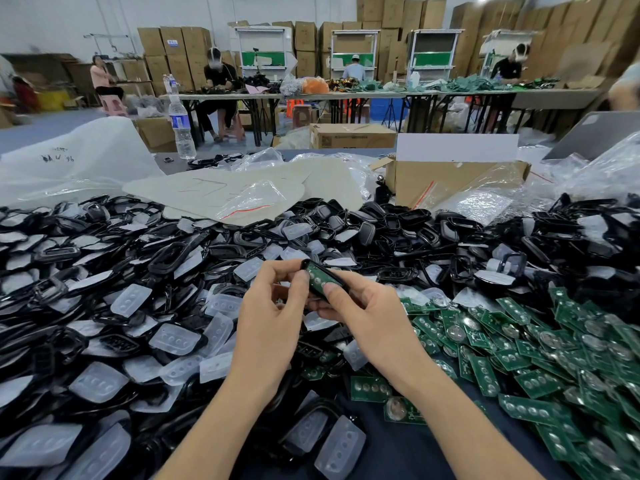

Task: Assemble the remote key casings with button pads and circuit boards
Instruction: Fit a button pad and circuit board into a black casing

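Our left hand [273,308] and right hand [369,315] both pinch a black oval plastic key casing [331,274] above the heap of loose parts [156,299], pressing a green rectangular circuit board [317,281] into it. We judge seating is underway; next calls for even pressure.

Casing [329,273] lower end behind both thumbs [333,291] — circuit boards [554,368] partly out of frame, right.

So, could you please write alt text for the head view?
The left hand and right hand hold a black plastic key casing with a green circuit board in it, above a table heaped with black casings, translucent button pads and green boards.
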A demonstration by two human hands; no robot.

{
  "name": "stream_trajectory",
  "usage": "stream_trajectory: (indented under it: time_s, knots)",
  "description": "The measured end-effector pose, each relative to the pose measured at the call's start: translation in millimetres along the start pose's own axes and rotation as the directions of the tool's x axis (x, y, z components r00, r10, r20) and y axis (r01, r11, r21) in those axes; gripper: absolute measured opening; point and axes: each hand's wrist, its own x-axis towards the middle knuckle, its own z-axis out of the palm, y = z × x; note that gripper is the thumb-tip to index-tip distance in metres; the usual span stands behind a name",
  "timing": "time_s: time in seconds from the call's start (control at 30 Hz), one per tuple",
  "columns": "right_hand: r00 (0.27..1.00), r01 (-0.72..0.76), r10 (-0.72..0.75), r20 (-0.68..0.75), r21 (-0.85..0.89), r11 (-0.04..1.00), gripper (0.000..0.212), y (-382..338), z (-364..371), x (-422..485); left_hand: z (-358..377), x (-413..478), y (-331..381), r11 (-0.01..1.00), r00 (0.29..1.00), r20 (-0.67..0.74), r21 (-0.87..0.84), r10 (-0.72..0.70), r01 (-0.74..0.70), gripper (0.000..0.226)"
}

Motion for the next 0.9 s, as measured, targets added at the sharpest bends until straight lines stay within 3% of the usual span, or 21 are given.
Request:
stream_trajectory:
  time_s: [0.33, 0.5, 0.9]
  knots:
    - [0.998, 0.052, -0.055, -0.019, -0.141, 0.989, 0.028, 1.1, 0.9, -1.7, -1.2, 3.9, -3.2, 0.992, 0.997, 0.004, -0.098, -0.079, 0.079, 0.017]
    - [0.997, 0.055, -0.064, -0.035, -0.228, 0.972, 0.027, 2.6, 1.6, -2.2, -0.1, 2.0, -2.9, 0.998, 0.999, -0.015, -0.054, -0.045, 0.045, 0.017]
    - [1.000, -0.017, 0.017, 0.001, -0.031, 0.999, 0.022, -1.8, 0.0, -0.2, -2.2, 2.8, -1.0, 0.999, 0.999, 0.023, -0.034, -0.041, 0.042, 0.008]
